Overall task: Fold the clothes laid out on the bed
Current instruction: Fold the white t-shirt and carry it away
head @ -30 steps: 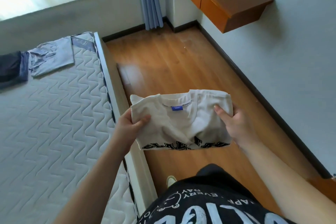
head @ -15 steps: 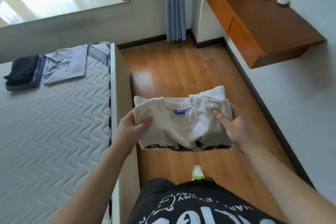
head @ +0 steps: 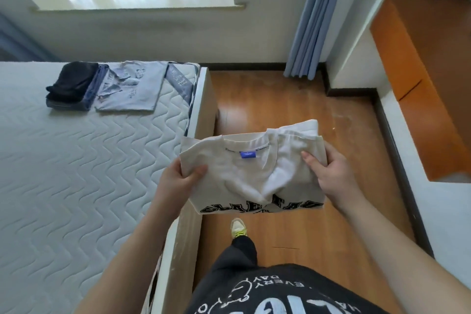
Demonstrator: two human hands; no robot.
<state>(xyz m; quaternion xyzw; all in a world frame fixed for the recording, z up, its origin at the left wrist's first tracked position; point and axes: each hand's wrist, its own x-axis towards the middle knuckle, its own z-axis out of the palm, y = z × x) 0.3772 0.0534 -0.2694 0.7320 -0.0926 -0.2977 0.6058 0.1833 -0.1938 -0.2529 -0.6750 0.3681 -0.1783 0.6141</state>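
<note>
The left hand (head: 178, 181) pinches the folded shirt (head: 251, 173) at its nine o'clock edge, thumb on top; the right hand (head: 328, 173) grips the three o'clock edge the same way. Holding both sides likely keeps the folds from slipping open while the bundle is carried above the floor (head: 293, 99), just off the bed (head: 76, 173). The shirt is cream, folded to a rough rectangle, with a blue neck label on top and black lettering along the six o'clock edge. At eleven o'clock, a folded pale blue shirt (head: 132, 89) and a dark garment (head: 71, 84) lie on the mattress, probably the place for finished pieces.
</note>
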